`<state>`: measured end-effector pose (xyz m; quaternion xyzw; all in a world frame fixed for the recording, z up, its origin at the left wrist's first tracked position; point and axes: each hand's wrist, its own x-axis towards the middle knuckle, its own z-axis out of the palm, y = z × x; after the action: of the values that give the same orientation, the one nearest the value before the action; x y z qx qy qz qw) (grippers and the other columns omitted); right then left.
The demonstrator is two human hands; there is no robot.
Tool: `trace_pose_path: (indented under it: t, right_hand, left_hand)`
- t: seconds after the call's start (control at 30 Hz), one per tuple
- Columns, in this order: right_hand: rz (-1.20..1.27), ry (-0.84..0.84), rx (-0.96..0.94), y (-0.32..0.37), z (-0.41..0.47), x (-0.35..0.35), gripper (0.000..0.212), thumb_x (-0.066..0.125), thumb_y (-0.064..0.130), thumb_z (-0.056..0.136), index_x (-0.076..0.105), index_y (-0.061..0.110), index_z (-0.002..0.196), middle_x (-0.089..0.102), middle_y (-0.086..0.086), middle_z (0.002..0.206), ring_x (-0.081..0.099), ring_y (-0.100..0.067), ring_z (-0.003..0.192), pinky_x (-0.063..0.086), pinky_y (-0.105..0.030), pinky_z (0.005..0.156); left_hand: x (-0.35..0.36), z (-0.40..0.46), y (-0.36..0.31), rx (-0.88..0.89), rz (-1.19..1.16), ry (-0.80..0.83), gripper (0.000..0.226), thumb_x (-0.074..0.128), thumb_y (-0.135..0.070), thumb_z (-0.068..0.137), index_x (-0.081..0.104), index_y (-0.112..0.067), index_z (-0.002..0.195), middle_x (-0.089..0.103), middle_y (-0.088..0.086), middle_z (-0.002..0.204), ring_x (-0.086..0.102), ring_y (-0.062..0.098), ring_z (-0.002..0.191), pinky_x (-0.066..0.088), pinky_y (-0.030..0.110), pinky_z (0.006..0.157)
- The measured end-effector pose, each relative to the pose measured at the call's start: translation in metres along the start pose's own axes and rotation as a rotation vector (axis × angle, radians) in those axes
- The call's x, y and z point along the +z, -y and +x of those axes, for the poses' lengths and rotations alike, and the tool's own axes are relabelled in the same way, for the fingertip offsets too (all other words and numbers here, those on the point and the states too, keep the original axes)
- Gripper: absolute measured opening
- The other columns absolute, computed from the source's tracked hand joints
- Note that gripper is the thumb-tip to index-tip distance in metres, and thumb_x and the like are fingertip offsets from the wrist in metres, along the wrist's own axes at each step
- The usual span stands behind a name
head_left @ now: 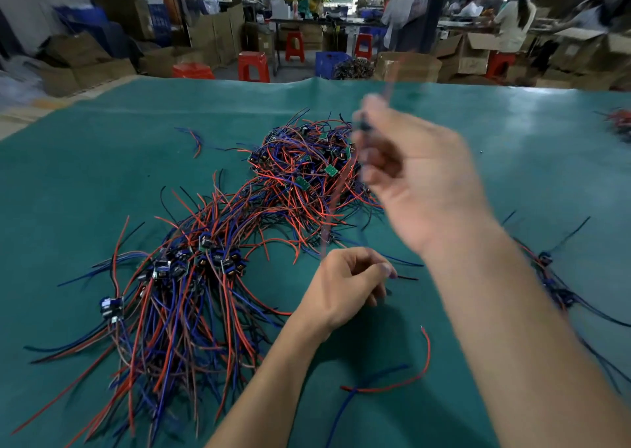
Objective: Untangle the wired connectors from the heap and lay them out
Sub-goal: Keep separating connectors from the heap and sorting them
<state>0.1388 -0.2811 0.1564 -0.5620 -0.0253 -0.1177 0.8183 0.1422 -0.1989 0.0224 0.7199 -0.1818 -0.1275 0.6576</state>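
right hand [420,181] pinches blurred wire [336,195] (raised) | left hand [345,285] pinches its lower end | heap [307,171] behind | loose red wire [406,376] near

The bench [102,181] wears a plain teal-green cover. The heap [307,174] is a tangle of red, blue and black wires dotted with small green boards. The laid-out connectors [191,277] have black-and-blue bodies with red, blue and brownish leads. Two loose wires [386,384] are red and blue. Beyond stand red stools [253,66], brown cartons [408,67] and a blue crate [328,62].
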Motion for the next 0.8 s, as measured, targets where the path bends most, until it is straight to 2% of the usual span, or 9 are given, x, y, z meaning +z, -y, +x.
trace_pose_path:
  t: [0.17, 0.23, 0.3, 0.37, 0.43, 0.5, 0.6, 0.73, 0.8]
  right_hand:
    - [-0.435, 0.416, 0.249, -0.039, 0.014, 0.066, 0.038, 0.067, 0.034, 0.097, 0.068, -0.003, 0.089, 0.07, -0.018, 0.077, 0.064, -0.021, 0.057, 0.055, -0.026, 0.05]
    - [-0.717, 0.498, 0.242, -0.05, 0.03, 0.061, 0.039, 0.068, 0.036, 0.097, 0.069, -0.002, 0.091, 0.073, -0.015, 0.082, 0.068, -0.022, 0.062, 0.056, -0.028, 0.054]
    - [-1.008, 0.445, 0.123, -0.053, 0.05, 0.042, 0.029, 0.072, 0.032, 0.093, 0.075, 0.005, 0.087, 0.076, -0.011, 0.082, 0.073, -0.024, 0.07, 0.059, -0.031, 0.062]
    - [-1.313, 0.281, 0.001, -0.054, 0.074, 0.01, 0.013, 0.072, 0.028, 0.088, 0.078, 0.016, 0.087, 0.076, -0.005, 0.085, 0.074, -0.026, 0.086, 0.057, -0.03, 0.08]
    - [-1.502, 0.127, 0.019, -0.057, 0.093, -0.024, 0.016, 0.068, 0.018, 0.085, 0.078, 0.026, 0.095, 0.077, -0.004, 0.104, 0.07, -0.027, 0.102, 0.053, -0.03, 0.092]
    - [-1.567, 0.091, 0.115, -0.064, 0.106, -0.055, 0.026, 0.062, 0.012, 0.086, 0.077, 0.029, 0.099, 0.075, -0.005, 0.116, 0.067, -0.028, 0.111, 0.051, -0.031, 0.096]
    - [-1.532, 0.125, 0.189, -0.076, 0.113, -0.083, 0.026, 0.061, 0.012, 0.089, 0.071, 0.036, 0.09, 0.075, -0.004, 0.114, 0.066, -0.026, 0.105, 0.048, -0.024, 0.086]
    - [-1.333, -0.026, 0.117, -0.08, 0.117, -0.098, 0.024, 0.067, 0.012, 0.084, 0.076, 0.034, 0.077, 0.075, 0.004, 0.091, 0.065, -0.021, 0.098, 0.042, -0.021, 0.082]
    - [-1.21, -0.087, 0.1, -0.075, 0.115, -0.101, 0.021, 0.072, 0.012, 0.08, 0.078, 0.031, 0.076, 0.073, 0.006, 0.077, 0.065, -0.017, 0.084, 0.044, -0.021, 0.071]
  left_hand:
    - [0.001, -0.006, -0.008, 0.068, -0.011, -0.008, 0.025, 0.054, -0.015, 0.075, 0.063, -0.029, 0.056, 0.057, -0.024, 0.048, 0.054, -0.013, 0.05, 0.041, 0.002, 0.053]
    - [0.0, -0.004, -0.004, 0.062, -0.019, -0.014, 0.035, 0.056, -0.001, 0.083, 0.061, -0.027, 0.06, 0.057, -0.014, 0.047, 0.051, -0.005, 0.042, 0.036, 0.005, 0.045]
    - [0.0, -0.001, -0.001, 0.009, -0.006, -0.008, 0.032, 0.053, 0.003, 0.09, 0.063, -0.019, 0.069, 0.06, -0.002, 0.055, 0.05, 0.001, 0.043, 0.035, 0.009, 0.043]
    - [-0.001, 0.001, 0.0, -0.01, -0.004, -0.008, 0.023, 0.054, -0.001, 0.093, 0.067, -0.013, 0.079, 0.062, 0.006, 0.062, 0.052, 0.006, 0.045, 0.036, 0.01, 0.043]
    - [-0.002, 0.002, 0.001, -0.011, -0.007, -0.006, 0.017, 0.054, -0.001, 0.093, 0.069, -0.007, 0.088, 0.062, 0.007, 0.063, 0.052, 0.006, 0.045, 0.036, 0.01, 0.043]
    - [-0.001, 0.002, 0.002, -0.013, -0.014, -0.005, 0.016, 0.054, 0.001, 0.093, 0.069, -0.002, 0.091, 0.062, 0.007, 0.062, 0.051, 0.007, 0.045, 0.036, 0.011, 0.044]
    - [0.0, 0.003, 0.002, -0.029, -0.018, -0.013, 0.016, 0.053, 0.003, 0.093, 0.069, 0.001, 0.093, 0.061, 0.008, 0.062, 0.051, 0.008, 0.044, 0.037, 0.012, 0.044]
    - [0.0, 0.002, 0.0, -0.041, -0.024, -0.015, 0.018, 0.052, 0.002, 0.093, 0.069, -0.005, 0.089, 0.061, 0.007, 0.062, 0.051, 0.007, 0.044, 0.038, 0.012, 0.044]
    - [0.0, 0.002, 0.001, -0.049, -0.021, -0.015, 0.019, 0.052, 0.001, 0.093, 0.069, -0.008, 0.089, 0.062, 0.006, 0.062, 0.051, 0.009, 0.045, 0.039, 0.013, 0.044]
